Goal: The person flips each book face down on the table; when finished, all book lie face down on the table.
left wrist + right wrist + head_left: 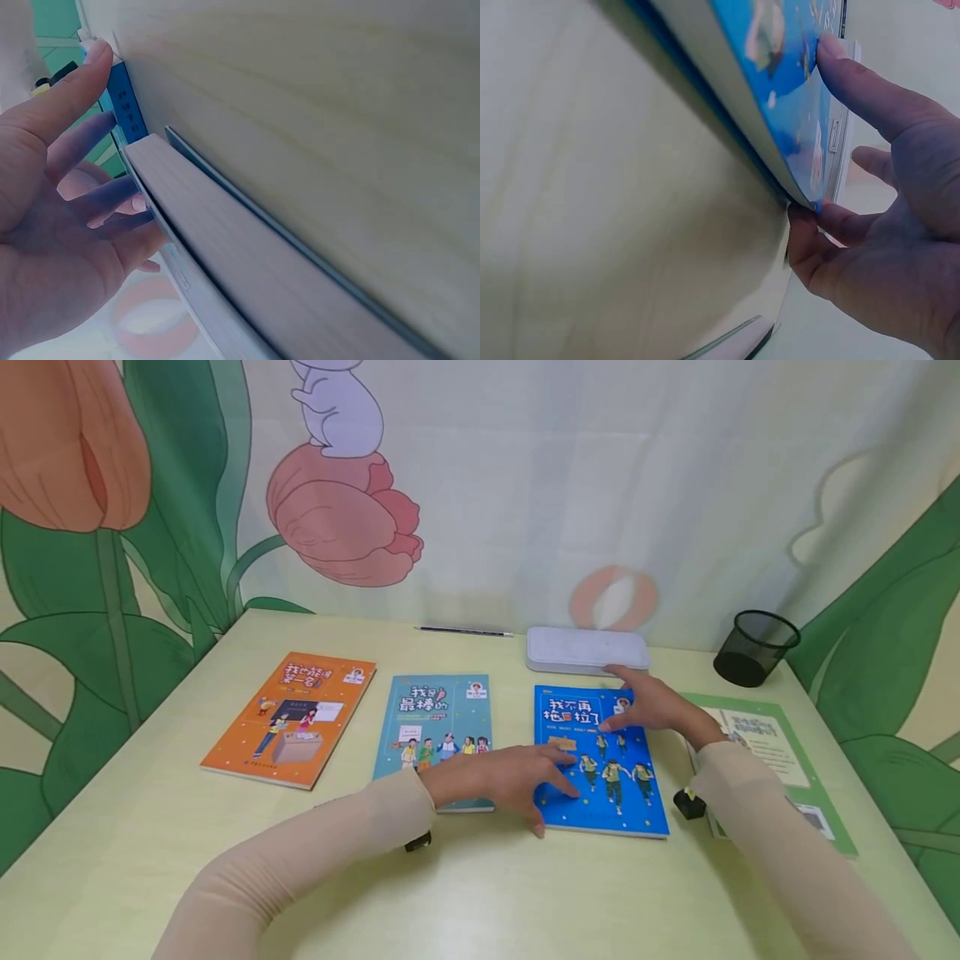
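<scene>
Head view, nearest first: the left hand (525, 781) lies flat with straight fingers on the lower left part of the blue book (600, 760), which sits face up on the desk (150, 827) right of centre, toward the near edge. The right hand (654, 706) grasps the book's far right corner; the right wrist view shows the thumb on the cover and a finger curled under that corner, lifting it slightly off the desk. Just left of the blue book lies a teal book (438, 727) (the left forearm crosses its near corner), and further left an orange book (292, 718). A green sheet (780, 760) lies by the right edge, partly under the right sleeve. Beyond the blue book, a white case (587, 650) sits toward the far edge. A black mesh pen cup (753, 647) stands at the far right corner, and a pencil (465, 631) lies along the far edge.
</scene>
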Action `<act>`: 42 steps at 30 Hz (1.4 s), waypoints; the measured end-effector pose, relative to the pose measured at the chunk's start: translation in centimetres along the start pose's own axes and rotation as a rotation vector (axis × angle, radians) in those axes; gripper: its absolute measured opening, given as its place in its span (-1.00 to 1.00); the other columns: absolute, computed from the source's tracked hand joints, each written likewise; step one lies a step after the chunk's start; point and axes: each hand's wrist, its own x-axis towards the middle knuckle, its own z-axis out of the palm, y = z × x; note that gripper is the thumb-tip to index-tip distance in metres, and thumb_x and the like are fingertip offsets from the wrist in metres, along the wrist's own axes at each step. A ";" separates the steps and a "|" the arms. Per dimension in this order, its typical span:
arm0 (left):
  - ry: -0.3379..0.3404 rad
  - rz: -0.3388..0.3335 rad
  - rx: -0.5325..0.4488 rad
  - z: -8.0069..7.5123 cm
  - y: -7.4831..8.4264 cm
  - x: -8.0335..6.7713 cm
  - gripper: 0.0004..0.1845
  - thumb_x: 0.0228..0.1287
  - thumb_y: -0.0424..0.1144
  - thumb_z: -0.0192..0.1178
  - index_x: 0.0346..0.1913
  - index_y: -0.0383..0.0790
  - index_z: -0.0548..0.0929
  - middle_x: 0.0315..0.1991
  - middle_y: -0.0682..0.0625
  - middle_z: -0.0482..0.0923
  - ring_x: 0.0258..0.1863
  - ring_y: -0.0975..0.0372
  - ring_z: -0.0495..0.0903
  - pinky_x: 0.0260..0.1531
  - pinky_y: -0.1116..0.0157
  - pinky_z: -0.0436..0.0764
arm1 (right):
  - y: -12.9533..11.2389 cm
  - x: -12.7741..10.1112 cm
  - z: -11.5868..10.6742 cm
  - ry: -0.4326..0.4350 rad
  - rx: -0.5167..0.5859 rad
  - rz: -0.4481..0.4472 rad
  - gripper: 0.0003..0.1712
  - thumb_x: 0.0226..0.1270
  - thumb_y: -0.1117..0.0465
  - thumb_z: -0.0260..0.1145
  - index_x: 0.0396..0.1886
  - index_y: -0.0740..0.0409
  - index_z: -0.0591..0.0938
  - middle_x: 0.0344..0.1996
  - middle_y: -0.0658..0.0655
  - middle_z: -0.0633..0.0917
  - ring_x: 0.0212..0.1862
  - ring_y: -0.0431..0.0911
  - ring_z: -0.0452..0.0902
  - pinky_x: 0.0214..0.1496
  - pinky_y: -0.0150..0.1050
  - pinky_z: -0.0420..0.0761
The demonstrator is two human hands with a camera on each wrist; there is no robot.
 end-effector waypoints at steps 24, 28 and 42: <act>0.007 -0.013 -0.019 0.2 0.2 -0.1 -0.33 0.12 0.00 0.48 0.33 0.05 0.57 0.58 -0.08 0.13 0.61 0.07 0.01 0.49 0.11 0.28 | 1.0 -0.6 -0.3 0.054 0.178 0.032 0.02 0.33 -0.03 0.40 0.59 0.13 0.05 0.41 0.48 0.31 0.37 0.40 0.31 0.35 0.34 0.39; 0.014 -0.008 -0.016 0.2 0.2 -0.1 -0.33 0.12 -0.01 0.47 0.34 0.05 0.57 0.58 -0.08 0.13 0.61 0.07 0.00 0.48 0.11 0.29 | 1.1 -1.0 -0.7 0.052 0.241 0.053 -0.02 0.36 0.01 0.37 0.59 0.13 0.05 0.41 0.50 0.29 0.37 0.41 0.28 0.34 0.33 0.41; 0.013 -0.015 -0.019 0.1 0.3 -0.3 -0.33 0.12 -0.02 0.48 0.34 0.05 0.56 0.58 -0.07 0.13 0.61 0.07 -0.01 0.49 0.10 0.27 | 2.7 -1.1 -1.4 -0.109 0.564 0.110 -0.10 0.46 0.09 0.27 0.61 0.02 0.00 0.40 0.47 0.31 0.21 0.21 0.56 0.20 0.00 0.64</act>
